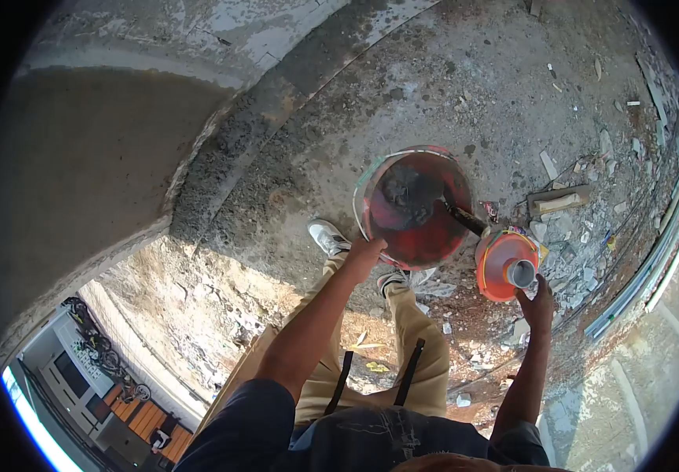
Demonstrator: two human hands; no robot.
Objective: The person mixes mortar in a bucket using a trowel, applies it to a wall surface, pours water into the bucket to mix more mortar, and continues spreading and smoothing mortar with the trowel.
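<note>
My left hand (367, 260) is closed on the near rim of a wide red basin (426, 242), which stands on the ground in front of my feet. Dark wet mortar (410, 191) lies in its far part. A tool with a dark handle (465, 218) leans across the basin's right rim; its working end is hidden in the mortar. To the right stands an orange bucket (493, 285) with a yellow handle. Over its opening, my right hand (538, 303) grips a grey cup (521, 273) by its near side. I cannot tell what is inside the cup.
A smooth plastered wall (103, 165) rises at left, with a rough ledge along its foot. Rubble and broken pieces (563, 200) litter the ground at right, beside a bundle of long pipes (662, 244). My shoes (327, 236) are close to the basin.
</note>
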